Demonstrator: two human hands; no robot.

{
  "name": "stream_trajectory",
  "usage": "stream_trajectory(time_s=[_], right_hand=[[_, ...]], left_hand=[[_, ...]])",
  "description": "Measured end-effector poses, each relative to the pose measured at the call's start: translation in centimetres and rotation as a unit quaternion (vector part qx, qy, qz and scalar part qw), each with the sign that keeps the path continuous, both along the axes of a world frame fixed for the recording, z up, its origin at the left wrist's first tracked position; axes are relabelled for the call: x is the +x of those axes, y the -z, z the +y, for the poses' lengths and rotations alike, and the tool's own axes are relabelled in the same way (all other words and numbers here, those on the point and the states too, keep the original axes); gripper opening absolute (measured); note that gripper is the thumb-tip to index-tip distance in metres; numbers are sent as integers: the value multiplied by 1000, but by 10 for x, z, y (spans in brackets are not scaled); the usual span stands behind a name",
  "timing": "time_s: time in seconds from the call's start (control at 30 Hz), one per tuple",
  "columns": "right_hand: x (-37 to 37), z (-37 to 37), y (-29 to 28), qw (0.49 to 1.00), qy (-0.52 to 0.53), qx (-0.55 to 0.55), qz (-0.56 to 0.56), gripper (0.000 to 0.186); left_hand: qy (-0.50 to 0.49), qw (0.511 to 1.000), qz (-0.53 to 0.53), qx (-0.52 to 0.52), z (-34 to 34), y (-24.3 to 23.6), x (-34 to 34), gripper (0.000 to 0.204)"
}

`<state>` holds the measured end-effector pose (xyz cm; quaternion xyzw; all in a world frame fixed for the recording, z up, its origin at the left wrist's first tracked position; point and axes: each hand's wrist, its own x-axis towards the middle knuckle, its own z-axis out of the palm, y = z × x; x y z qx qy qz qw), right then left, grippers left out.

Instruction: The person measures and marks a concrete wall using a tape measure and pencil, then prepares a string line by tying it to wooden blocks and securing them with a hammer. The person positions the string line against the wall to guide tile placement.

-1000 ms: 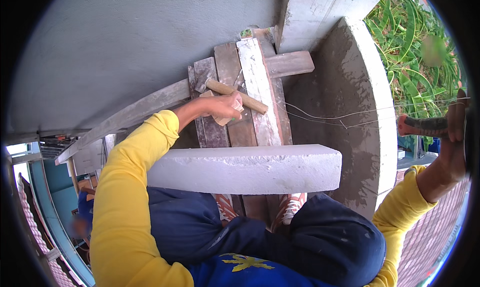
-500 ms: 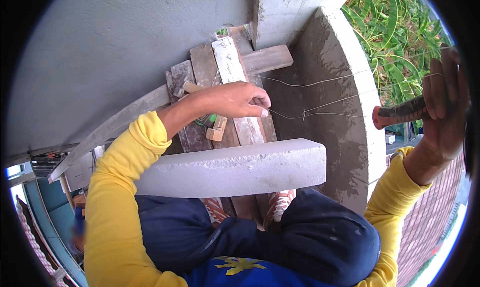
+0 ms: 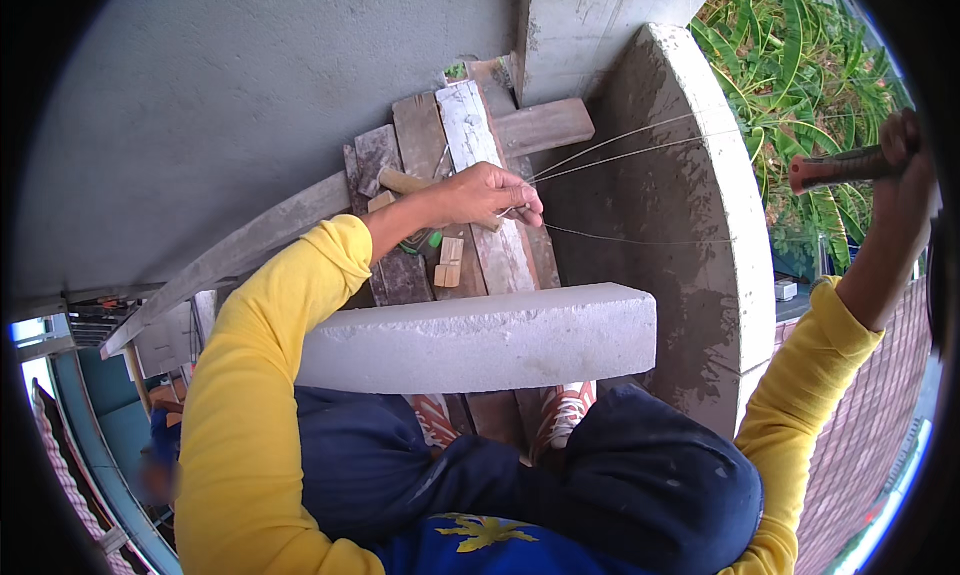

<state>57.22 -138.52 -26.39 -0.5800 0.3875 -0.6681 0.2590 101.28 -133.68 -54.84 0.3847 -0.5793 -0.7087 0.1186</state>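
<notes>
My left hand (image 3: 497, 195) is closed in a pinch on a thin pale string (image 3: 620, 153) above the planks. From the fingers its strands stretch right across the curved wall. Raised at the far right, my right hand (image 3: 900, 155) is wrapped round a tool's black-and-orange handle (image 3: 835, 169); the working end is hidden in the dark rim. A long pale concrete block (image 3: 480, 340) lies crosswise in front of my knees, and neither hand touches it.
Worn wooden planks (image 3: 475, 140) run ahead under my feet. Small wood offcuts (image 3: 449, 263) lie on them. A curved cement wall (image 3: 690, 225) borders the right side, with leafy plants (image 3: 790, 65) beyond. A grey plastered wall (image 3: 300, 75) stands at left.
My left fingers have closed on the string, shifting its strands. My right hand has moved slightly right and up with the tool.
</notes>
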Motion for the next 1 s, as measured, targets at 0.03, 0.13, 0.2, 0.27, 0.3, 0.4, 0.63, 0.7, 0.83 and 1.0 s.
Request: stream_trajectory(time_s=[0.03,0.13,0.2,0.27,0.3,0.4,0.63,0.7,0.83,1.0], right_hand=[[-5,0,9,999,35,32,9,23],[10,15,47,894,340,193,217,52],[46,27,84,877,313,224,289,52],[91,53,104,870,246,258,340,44],[95,59,127,921,154,210,291,36],[144,89,153,943,-64,243,216,26],[169,102,180,913,-203,183,303,27],[171,103,185,916,-193,158,313,25],[166,102,189,920,-160,170,316,20],[172,105,177,925,-142,292,198,21]], left_hand=[[-49,996,16,75,1,-9,1,36],[-140,973,86,161,7,-30,-2,42],[-184,960,107,182,14,-44,-4,43],[-177,962,111,178,18,-51,-8,44],[-164,963,118,179,18,-55,-15,44],[-142,965,118,185,20,-67,-25,46],[-139,968,106,182,28,-83,-39,48],[-135,968,99,187,29,-82,-39,47],[-147,959,89,223,25,-94,-30,41],[51,898,-360,-249,-2,-57,14,62]])
